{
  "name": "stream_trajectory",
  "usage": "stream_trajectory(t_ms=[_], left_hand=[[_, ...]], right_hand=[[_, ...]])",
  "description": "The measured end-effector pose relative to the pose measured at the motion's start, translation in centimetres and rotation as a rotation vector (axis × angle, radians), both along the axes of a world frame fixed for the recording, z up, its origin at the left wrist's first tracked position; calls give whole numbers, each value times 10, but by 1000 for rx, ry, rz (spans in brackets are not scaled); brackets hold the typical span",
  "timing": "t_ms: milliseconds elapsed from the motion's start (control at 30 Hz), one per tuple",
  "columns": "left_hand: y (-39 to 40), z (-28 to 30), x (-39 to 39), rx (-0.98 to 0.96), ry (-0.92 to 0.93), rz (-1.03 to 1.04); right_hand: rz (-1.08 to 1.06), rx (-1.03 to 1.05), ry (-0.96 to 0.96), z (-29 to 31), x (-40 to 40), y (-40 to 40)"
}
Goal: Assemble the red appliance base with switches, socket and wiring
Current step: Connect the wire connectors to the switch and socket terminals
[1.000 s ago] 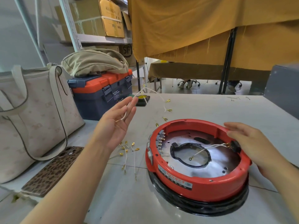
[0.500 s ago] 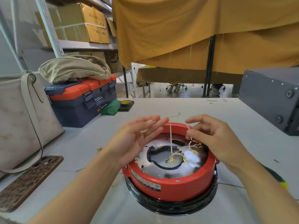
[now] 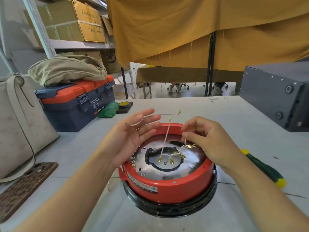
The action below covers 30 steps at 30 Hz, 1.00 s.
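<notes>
The red appliance base (image 3: 167,183) sits upside down on a black ring (image 3: 167,209) on the table in front of me. Inside its metal floor lies a bundle of white wires with brass terminals (image 3: 172,156). One white wire (image 3: 167,134) rises straight up from it. My left hand (image 3: 132,139) hovers over the base's left rim with straight fingers, and a thin white wire (image 3: 142,120) lies across them, its ring end pointing right. My right hand (image 3: 205,139) is over the right rim and pinches a white wire between thumb and forefinger.
A green and yellow screwdriver (image 3: 264,168) lies to the right of the base. A grey metal box (image 3: 275,92) stands at the far right. On the left are a blue and orange toolbox (image 3: 75,106), a beige bag (image 3: 16,123) and a spotted phone case (image 3: 25,181).
My left hand carried the wires from the left to above the base, and the terminals now hang inside it. My right hand left the rim and took hold of a wire.
</notes>
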<state>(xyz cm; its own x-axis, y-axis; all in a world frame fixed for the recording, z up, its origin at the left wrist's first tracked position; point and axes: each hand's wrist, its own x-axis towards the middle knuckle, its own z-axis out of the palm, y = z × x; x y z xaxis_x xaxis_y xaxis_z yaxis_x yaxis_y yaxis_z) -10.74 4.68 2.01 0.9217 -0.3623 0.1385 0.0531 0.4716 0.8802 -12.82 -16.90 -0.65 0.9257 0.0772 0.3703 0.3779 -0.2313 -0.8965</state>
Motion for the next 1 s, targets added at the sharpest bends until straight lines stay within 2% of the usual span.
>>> stream_trajectory(t_ms=[267,633,1000], left_hand=[[5,-8,3,107,-73,169],[15,-7,-5,388,-176,172],[32,3,-15,881,-295,90]], right_hand=[[19,67,26,2,-2,1],[-33,-75,19,1,-3,3],[-25,-232,29,10,4,3]])
